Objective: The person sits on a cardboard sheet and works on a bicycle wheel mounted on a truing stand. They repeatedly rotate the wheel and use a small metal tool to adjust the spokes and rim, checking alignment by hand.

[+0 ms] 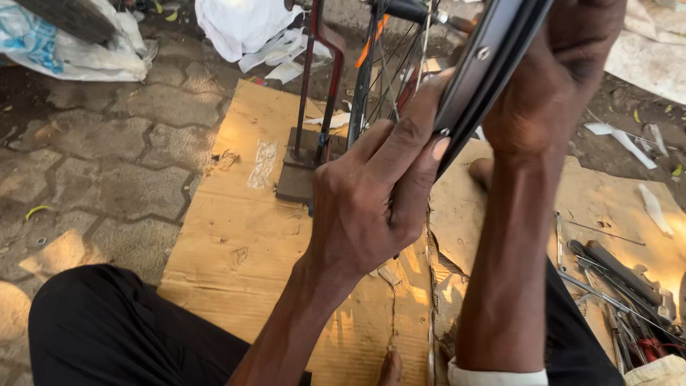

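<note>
While held up close over the cardboard sheet (236,236), dark wheel rim (486,64) slanting from top right down toward centre. Left hand (371,200) closed on its lower end, fingers (414,136) pressed along the edge. Right hand (557,78) clasped round the rim higher up. Spokes (389,68) fanning behind, beside a red-brown metal stand (314,107) upright on its square base. Tools (622,293) scattered at right on the cardboard. Paving stones (107,164) at left; white cloth (239,25) beyond.
</note>
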